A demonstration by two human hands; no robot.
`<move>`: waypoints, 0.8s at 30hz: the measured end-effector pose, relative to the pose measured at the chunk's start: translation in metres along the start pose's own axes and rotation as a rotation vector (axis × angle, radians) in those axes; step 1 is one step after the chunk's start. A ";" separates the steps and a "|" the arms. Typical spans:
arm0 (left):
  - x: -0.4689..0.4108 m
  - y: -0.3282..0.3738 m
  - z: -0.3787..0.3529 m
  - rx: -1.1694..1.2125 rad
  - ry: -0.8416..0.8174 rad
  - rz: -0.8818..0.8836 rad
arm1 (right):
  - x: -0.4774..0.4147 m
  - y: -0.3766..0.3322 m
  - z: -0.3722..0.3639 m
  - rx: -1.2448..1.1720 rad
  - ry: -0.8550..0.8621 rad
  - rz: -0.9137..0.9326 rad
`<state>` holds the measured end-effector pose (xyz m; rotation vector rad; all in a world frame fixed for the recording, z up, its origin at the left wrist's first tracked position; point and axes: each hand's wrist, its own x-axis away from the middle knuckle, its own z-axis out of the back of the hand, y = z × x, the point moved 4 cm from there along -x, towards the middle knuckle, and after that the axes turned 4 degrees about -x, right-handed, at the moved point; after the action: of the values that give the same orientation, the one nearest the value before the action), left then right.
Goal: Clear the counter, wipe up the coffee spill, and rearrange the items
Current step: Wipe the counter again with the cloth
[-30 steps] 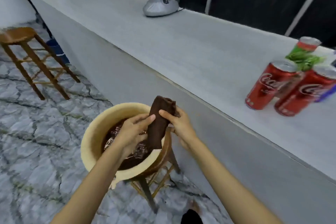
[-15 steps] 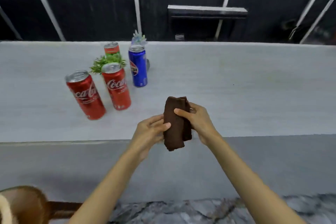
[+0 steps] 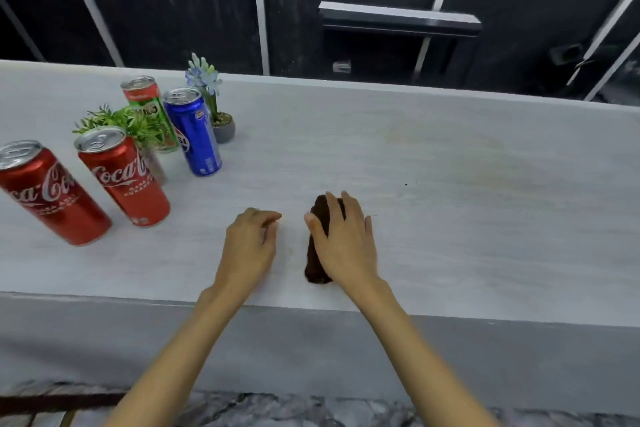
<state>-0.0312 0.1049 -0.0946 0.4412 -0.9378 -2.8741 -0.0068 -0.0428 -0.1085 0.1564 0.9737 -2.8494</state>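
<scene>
A folded dark brown cloth (image 3: 314, 253) lies on the pale grey counter (image 3: 450, 218), near its front edge. My right hand (image 3: 343, 239) presses flat on top of the cloth and covers most of it. My left hand (image 3: 251, 243) rests on the counter just left of the cloth, fingers loosely curled, holding nothing. A faint brownish stain (image 3: 415, 130) shows on the counter farther back to the right.
At the left stand two red Coca-Cola cans (image 3: 124, 177) (image 3: 48, 194), a blue Pepsi can (image 3: 193, 132), a green and red can (image 3: 149, 107), a small green plant (image 3: 121, 120) and a potted blue flower (image 3: 216, 104). Dark panels rise behind the counter.
The view swung from the stool with the bowl to the counter. Both hands held the cloth in the air; now it lies on the counter under my right hand, and my left hand has let go.
</scene>
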 end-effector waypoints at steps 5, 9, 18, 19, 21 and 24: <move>0.001 -0.058 0.030 -0.202 -0.089 -0.041 | -0.009 -0.026 -0.041 0.173 -0.079 0.017; 0.000 -0.089 0.039 -0.302 -0.189 -0.093 | 0.004 -0.073 -0.072 0.114 -0.221 0.267; 0.002 -0.097 0.032 -0.356 -0.185 -0.166 | -0.008 0.044 0.010 0.237 -0.140 -0.033; 0.002 -0.096 0.032 -0.353 -0.181 -0.164 | -0.018 0.040 0.008 0.243 -0.113 -0.078; 0.002 -0.097 0.031 -0.347 -0.178 -0.162 | -0.033 0.013 -0.012 0.244 -0.096 -0.081; 0.002 -0.099 0.030 -0.347 -0.184 -0.172 | -0.025 -0.046 -0.060 0.219 -0.158 0.059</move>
<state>-0.0414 0.2019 -0.1300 0.2390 -0.4171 -3.1881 0.0144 0.0328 -0.1245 -0.0198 0.6171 -2.8553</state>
